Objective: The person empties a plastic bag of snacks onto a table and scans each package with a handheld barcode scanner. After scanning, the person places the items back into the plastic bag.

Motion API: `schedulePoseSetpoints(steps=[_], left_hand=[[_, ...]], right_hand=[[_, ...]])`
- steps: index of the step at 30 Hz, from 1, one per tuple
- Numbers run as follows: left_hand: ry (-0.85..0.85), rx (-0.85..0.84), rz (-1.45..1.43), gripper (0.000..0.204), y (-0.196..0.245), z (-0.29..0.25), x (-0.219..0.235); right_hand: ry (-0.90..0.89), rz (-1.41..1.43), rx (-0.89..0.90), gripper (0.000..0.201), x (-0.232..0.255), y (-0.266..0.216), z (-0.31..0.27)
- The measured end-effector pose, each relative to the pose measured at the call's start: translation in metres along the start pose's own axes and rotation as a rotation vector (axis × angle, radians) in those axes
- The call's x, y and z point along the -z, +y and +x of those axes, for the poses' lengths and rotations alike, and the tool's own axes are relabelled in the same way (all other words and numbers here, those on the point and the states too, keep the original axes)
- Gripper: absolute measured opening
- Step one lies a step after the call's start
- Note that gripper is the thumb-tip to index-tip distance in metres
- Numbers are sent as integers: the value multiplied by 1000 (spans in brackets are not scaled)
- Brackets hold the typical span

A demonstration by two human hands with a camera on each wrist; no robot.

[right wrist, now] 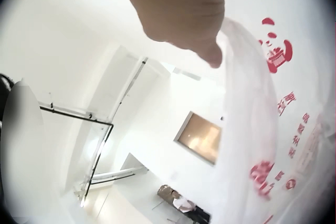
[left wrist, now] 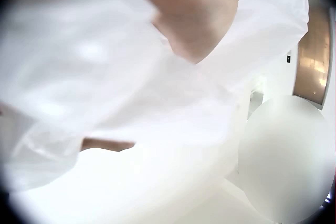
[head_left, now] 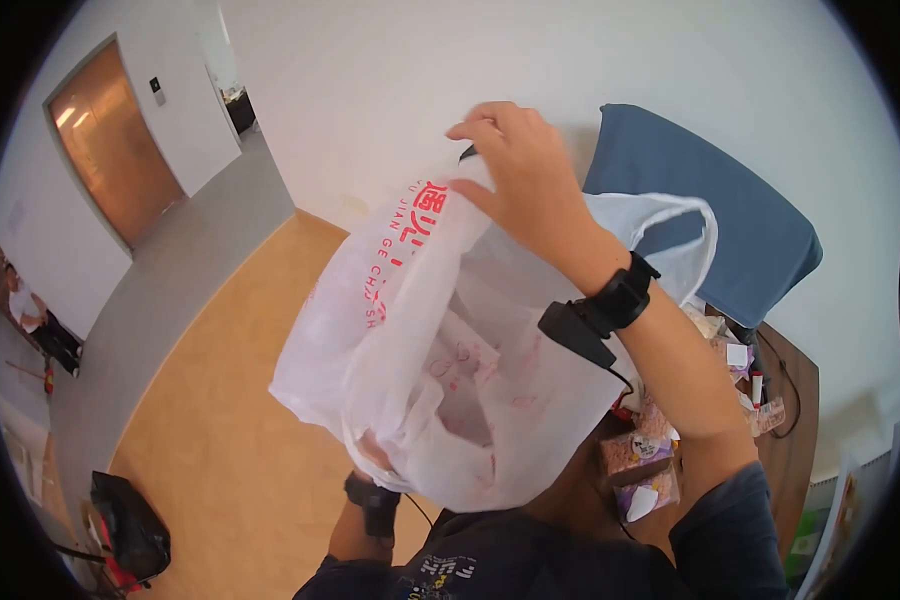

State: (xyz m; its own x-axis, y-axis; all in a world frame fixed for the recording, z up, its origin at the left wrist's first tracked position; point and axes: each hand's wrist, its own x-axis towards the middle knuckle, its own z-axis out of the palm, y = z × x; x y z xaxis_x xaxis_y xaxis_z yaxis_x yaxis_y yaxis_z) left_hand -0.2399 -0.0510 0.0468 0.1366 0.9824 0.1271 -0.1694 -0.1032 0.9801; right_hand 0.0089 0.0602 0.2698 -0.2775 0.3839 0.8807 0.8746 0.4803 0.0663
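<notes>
A white plastic bag (head_left: 440, 340) with red print hangs in the air in front of me, with pink-printed packets showing faintly through it. My right hand (head_left: 470, 165) is raised above it and pinches the bag's top rim (right wrist: 236, 50) between thumb and fingers. My left hand (head_left: 373, 452) is under the bag's lower end, mostly hidden by bunched plastic, and grips the film there. In the left wrist view the palm (left wrist: 197, 14) lies against the crumpled plastic bag (left wrist: 105, 87). One free loop handle (head_left: 685, 225) sticks out to the right.
A wooden table (head_left: 795, 400) at the right carries several wrapped snack packets (head_left: 638, 455) and a cable. A blue panel (head_left: 710, 220) leans on the white wall behind it. A black bag (head_left: 130, 530) lies on the floor at lower left. A person (head_left: 30, 305) sits far left.
</notes>
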Motion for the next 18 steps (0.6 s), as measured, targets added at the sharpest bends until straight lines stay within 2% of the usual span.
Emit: schedulePoseSetpoints(steps=[1, 3, 4, 5, 6, 7, 8, 9, 10, 11, 12, 13, 14, 15, 16, 17, 18], left_hand=[[12, -34, -32, 40, 5, 3, -10], [48, -109, -102, 39, 19, 14, -25], [43, -295, 102, 41, 27, 21, -28], [58, -293, 96, 41, 26, 27, -29], [71, -197, -158, 42, 22, 34, -30], [78, -100, -410, 42, 18, 40, -30], [80, -99, -412, 42, 14, 45, -29], [70, -204, -265, 42, 10, 50, -26], [52, -306, -118, 43, 4, 55, -23], [36, -298, -117, 43, -6, 59, -17], [79, -118, -519, 44, -18, 66, -8], [126, 74, -918, 45, -23, 70, 1], [117, 80, -919, 45, -23, 68, 12], [50, -29, -748, 46, -23, 61, 25], [-11, -137, -577, 47, -22, 53, 38], [158, -36, -693, 51, -10, 44, 46], [330, 68, -805, 55, 0, 36, 56]], right_hand=[[50, -22, 91, 38, -4, -4, 2], [23, 70, 100, 45, 11, -36, -5], [8, 141, 81, 41, 17, -51, -15], [-99, 193, 67, 43, 22, -62, -36], [-204, 241, 52, 46, 23, -69, -58], [-206, 244, 59, 46, 18, -76, -75], [-334, 258, -11, 43, 12, -81, -93], [-461, 266, -86, 41, 2, -79, -107], [-461, 260, -97, 41, -13, -71, -122], [-490, 164, -115, 43, -32, -61, -141], [-519, 67, -132, 45, -49, -50, -157], [-669, 21, -194, 49, -61, -36, -169], [-819, -24, -255, 53, -70, -19, -178], [-817, -29, -257, 53, -79, -2, -185], [-1007, 49, -393, 54, -87, 14, -192], [-1196, 133, -530, 56, -88, 26, -192], [-1198, 136, -528, 56, -85, 39, -195]])
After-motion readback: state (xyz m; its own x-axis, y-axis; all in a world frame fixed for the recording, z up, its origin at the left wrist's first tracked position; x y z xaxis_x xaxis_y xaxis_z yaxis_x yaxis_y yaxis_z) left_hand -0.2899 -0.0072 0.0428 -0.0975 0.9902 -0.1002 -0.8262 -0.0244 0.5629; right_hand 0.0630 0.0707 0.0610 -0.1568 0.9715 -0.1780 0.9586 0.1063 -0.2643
